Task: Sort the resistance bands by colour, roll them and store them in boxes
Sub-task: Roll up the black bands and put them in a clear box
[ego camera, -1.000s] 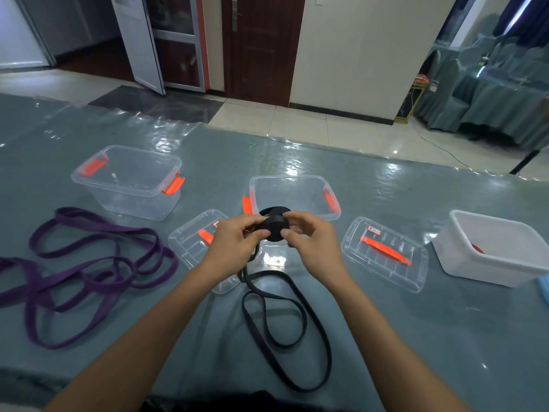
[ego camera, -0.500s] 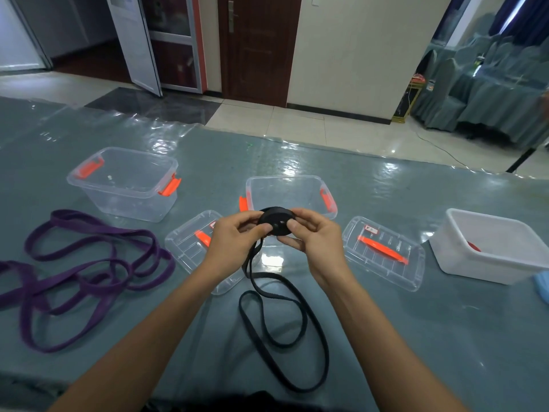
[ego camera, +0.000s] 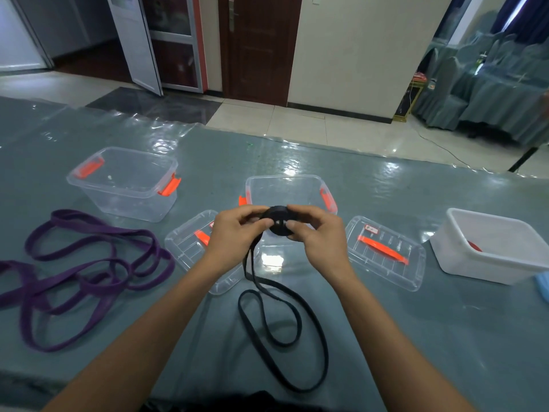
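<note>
Above the table's middle I hold a partly rolled black resistance band [ego camera: 277,223]. My left hand [ego camera: 237,236] pinches the roll from the left and my right hand [ego camera: 318,236] pinches it from the right. Its loose tail [ego camera: 279,331] hangs down and loops on the table toward me. A tangle of purple bands [ego camera: 86,272] lies at the left. Behind my hands stands a clear box with orange latches [ego camera: 289,185]. A second clear box [ego camera: 124,181] is at the far left.
Two clear lids with orange handles lie flat, one [ego camera: 190,251] under my left wrist, one [ego camera: 386,252] right of my hands. A white tub [ego camera: 493,245] stands at the right with something red inside. A blue thing [ego camera: 542,285] pokes in at the right edge.
The roll has turned between my fingers and grown slightly, and the loose tail on the table has shortened a little. Boxes and purple bands have not moved.
</note>
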`<state>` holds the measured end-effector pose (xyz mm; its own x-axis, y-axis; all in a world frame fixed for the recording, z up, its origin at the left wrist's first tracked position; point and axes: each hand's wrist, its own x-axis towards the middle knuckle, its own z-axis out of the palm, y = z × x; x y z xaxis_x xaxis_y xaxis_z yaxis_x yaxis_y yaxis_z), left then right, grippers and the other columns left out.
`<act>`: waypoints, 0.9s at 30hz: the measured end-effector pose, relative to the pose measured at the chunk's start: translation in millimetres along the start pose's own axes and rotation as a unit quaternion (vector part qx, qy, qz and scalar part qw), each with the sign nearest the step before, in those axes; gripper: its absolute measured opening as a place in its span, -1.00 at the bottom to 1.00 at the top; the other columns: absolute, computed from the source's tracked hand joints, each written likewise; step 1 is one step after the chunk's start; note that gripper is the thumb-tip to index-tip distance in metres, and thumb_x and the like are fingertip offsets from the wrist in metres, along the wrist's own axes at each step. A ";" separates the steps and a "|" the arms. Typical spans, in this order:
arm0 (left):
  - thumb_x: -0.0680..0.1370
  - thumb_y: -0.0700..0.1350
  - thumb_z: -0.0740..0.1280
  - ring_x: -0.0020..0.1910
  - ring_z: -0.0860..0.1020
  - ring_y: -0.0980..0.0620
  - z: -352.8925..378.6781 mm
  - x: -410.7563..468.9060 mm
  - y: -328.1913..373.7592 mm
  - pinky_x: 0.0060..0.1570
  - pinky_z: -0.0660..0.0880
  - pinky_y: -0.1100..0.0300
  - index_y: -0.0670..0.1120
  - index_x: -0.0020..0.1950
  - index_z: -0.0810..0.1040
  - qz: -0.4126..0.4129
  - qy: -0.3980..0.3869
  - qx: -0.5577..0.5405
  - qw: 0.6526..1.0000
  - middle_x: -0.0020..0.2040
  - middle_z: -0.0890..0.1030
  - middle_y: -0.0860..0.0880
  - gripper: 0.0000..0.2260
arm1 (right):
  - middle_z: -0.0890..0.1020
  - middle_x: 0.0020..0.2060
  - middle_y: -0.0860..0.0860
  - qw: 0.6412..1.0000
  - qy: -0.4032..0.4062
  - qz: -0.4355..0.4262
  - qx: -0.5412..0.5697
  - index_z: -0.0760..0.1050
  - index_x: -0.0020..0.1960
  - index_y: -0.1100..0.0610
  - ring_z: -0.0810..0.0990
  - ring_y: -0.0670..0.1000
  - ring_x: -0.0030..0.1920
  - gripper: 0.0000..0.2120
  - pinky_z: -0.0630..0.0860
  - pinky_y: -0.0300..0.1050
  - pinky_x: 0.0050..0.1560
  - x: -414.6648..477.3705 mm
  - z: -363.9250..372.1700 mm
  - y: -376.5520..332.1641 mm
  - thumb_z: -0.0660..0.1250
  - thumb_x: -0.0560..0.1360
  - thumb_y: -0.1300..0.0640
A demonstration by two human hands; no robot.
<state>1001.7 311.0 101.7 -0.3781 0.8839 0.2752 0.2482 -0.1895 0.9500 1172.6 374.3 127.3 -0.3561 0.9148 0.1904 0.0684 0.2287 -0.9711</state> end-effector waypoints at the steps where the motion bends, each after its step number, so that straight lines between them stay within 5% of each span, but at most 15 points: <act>1: 0.50 -0.22 0.49 -0.06 0.71 0.09 2.7 -1.1 0.6 -0.01 0.56 0.33 0.19 -0.02 0.72 -0.011 0.010 -0.038 0.999 -0.08 0.75 0.08 -0.73 | 0.71 -0.14 -0.30 0.998 0.008 0.028 0.059 0.65 0.13 0.18 0.72 0.00 0.02 -0.72 0.68 -0.13 -0.11 0.3 1.2 0.7 0.41 0.48 0.42; 3: 0.51 -0.26 0.48 -0.06 0.72 0.10 7.7 -2.8 1.9 -0.03 0.57 0.34 0.18 -0.05 0.72 -0.024 0.025 -0.093 0.995 -0.08 0.75 0.07 -0.71 | 0.72 -0.15 -0.26 0.985 0.018 0.072 0.156 0.61 0.15 0.25 0.73 0.09 0.01 -0.73 0.69 -0.08 -0.10 -0.5 5.2 3.1 0.37 0.50 0.45; 5: 0.52 -0.28 0.46 -0.06 0.72 0.11 10.8 -3.6 1.3 -0.04 0.56 0.37 0.17 -0.07 0.73 -0.031 0.033 -0.118 0.992 -0.08 0.75 0.06 -0.69 | 0.75 -0.08 -0.01 0.965 0.031 0.123 0.231 0.60 0.15 0.25 0.72 0.15 0.04 -0.73 0.69 -0.03 -0.07 -3.8 11.3 6.0 0.36 0.50 0.46; 8: 0.52 -0.29 0.45 -0.07 0.72 0.10 6.9 -4.2 -3.4 -0.04 0.56 0.36 0.15 -0.06 0.72 -0.035 0.023 -0.085 0.996 -0.09 0.75 0.07 -0.70 | 0.72 0.01 0.14 0.957 0.026 0.146 0.249 0.57 0.16 0.25 0.71 0.16 0.06 -0.74 0.69 -0.01 -0.04 -11.9 16.7 11.7 0.36 0.51 0.45; 11: 0.51 -0.26 0.46 -0.10 0.69 0.14 -2.3 -2.4 -9.9 -0.04 0.54 0.36 0.12 0.00 0.71 -0.018 -0.016 0.034 0.999 -0.13 0.73 0.13 -0.75 | 0.71 0.02 -0.01 1.000 0.008 0.012 0.004 0.58 0.12 0.11 0.69 -0.02 0.07 -0.73 0.65 -0.05 0.03 -12.7 11.6 14.4 0.41 0.49 0.36; 13: 0.51 -0.23 0.48 -0.08 0.67 0.16 -5.3 0.0 -10.2 0.01 0.54 0.32 0.04 0.06 0.72 0.004 -0.048 0.106 0.993 -0.11 0.72 0.14 -0.79 | 0.66 0.11 -0.09 0.981 -0.031 -0.094 -0.165 0.58 0.21 0.04 0.63 -0.13 0.09 -0.65 0.61 -0.11 0.08 -10.5 5.2 12.1 0.42 0.48 0.32; 16: 0.52 -0.20 0.47 -0.06 0.67 0.15 -5.4 2.8 -5.1 0.00 0.54 0.34 0.01 0.07 0.72 0.021 -0.071 0.123 0.990 -0.10 0.72 0.14 -0.83 | 0.67 0.10 -0.08 0.962 -0.065 -0.141 -0.226 0.62 0.23 0.09 0.61 -0.13 0.10 -0.65 0.59 -0.05 0.14 -4.1 -1.3 6.6 0.41 0.49 0.34; 21: 0.51 -0.24 0.48 -0.08 0.69 0.14 0.8 2.2 -4.5 -0.02 0.53 0.36 0.01 0.07 0.71 -0.017 -0.021 0.002 1.000 -0.09 0.73 0.10 -0.80 | 0.72 0.00 -0.05 0.997 -0.011 -0.042 -0.058 0.69 0.13 0.16 0.68 0.01 0.08 -0.72 0.67 -0.09 -0.02 -0.8 -1.6 4.7 0.42 0.47 0.40; 25: 0.50 -0.23 0.49 -0.01 0.71 0.05 3.7 -1.9 -8.1 0.02 0.58 0.31 0.13 0.03 0.70 -0.037 0.009 -0.070 0.997 -0.04 0.75 0.04 -0.74 | 0.73 -0.11 -0.23 0.990 0.023 0.057 0.130 0.65 0.12 0.22 0.73 0.07 0.00 -0.74 0.69 -0.10 -0.11 -2.0 1.7 6.3 0.38 0.50 0.44; 27: 0.51 -0.24 0.49 -0.01 0.72 0.04 4.0 -2.9 -11.2 0.01 0.60 0.30 0.14 0.02 0.70 -0.050 0.017 -0.084 0.995 -0.04 0.75 0.04 -0.74 | 0.75 -0.07 -0.04 0.976 0.040 0.098 0.192 0.64 0.10 0.19 0.73 0.09 0.01 -0.74 0.68 -0.09 -0.10 -4.5 5.5 10.0 0.37 0.50 0.44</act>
<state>1003.5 312.3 89.7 -0.4241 0.8875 0.1803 0.0564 -0.1728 0.9833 1169.8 370.6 116.0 -0.2971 0.9548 -0.0096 -0.2309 -0.0816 -0.9696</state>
